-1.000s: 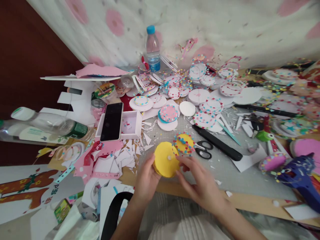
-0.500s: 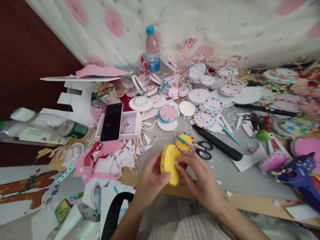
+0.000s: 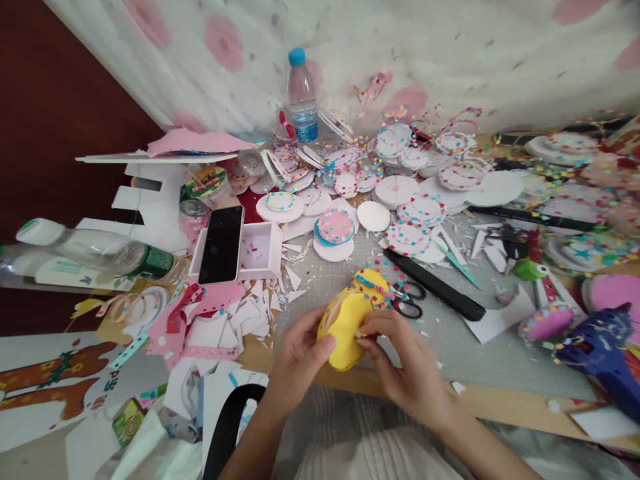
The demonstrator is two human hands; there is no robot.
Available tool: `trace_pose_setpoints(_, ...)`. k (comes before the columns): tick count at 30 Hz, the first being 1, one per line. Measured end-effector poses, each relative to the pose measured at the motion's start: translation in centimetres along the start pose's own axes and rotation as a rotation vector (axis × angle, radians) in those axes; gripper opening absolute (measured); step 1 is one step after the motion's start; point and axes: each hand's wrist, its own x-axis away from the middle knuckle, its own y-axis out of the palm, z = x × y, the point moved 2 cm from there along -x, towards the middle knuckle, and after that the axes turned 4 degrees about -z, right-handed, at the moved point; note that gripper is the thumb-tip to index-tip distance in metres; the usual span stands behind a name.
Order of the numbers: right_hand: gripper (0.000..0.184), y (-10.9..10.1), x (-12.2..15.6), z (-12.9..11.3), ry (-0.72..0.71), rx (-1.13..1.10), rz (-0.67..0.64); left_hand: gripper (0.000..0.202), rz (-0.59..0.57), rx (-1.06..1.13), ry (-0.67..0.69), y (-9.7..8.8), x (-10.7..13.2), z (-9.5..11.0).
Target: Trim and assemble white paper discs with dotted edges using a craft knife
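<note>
Head view: near-left of the black scissors (image 3: 410,301), I see the yellow round box (image 3: 328,311) newly gaping, so partly opened, left hand (image 3: 301,357) cupping it, right hand (image 3: 407,363) pinching the lid (image 3: 349,327), apparently by its knob (image 3: 358,333).

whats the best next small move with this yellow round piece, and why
I'd probably have the right hand ease the yellow disc further away while the left hand steadies the yellow body. The right hand's fingers pinch at the disc's face, and a gap shows along its upper left edge, so it looks only partly open.
</note>
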Motion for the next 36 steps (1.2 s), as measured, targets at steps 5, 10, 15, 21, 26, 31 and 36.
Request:
trace_pose_setpoints(5,0.015,-0.2,-0.5,-0.3,0.004,-0.111,-0.019,0.042,0.030,-0.212,0.020,-0.3,0.3,0.0)
trace_pose_setpoints(10,0.011,0.0,-0.3,0.0,0.135,-0.209,-0.062,0.047,0.043,-0.541,0.041,-0.9,0.7,-0.2)
trace_pose_setpoints(15,0.011,0.4,0.3,0.3,0.188,-0.196,-0.091,0.044,0.085,-0.615,0.041,-0.9,0.5,-0.2)
trace_pose_setpoints(21,0.016,0.7,0.2,-0.1,0.132,-0.096,-0.051,0.040,0.172,-0.471,0.081,0.3,0.5,-0.4)
trace_pose_setpoints(26,0.019,1.0,0.4,-0.1,0.027,0.028,0.018,0.039,0.166,-0.368,0.018,1.1,0.6,-0.4)
trace_pose_setpoints(31,0.030,1.3,1.1,0.7,-0.118,0.111,0.062,0.037,0.126,-0.336,-0.010,1.4,0.5,-0.4)
trace_pose_setpoints(36,0.032,1.0,1.5,1.4,-0.248,0.179,0.075,0.037,0.131,-0.301,-0.012,1.4,0.5,-1.2)
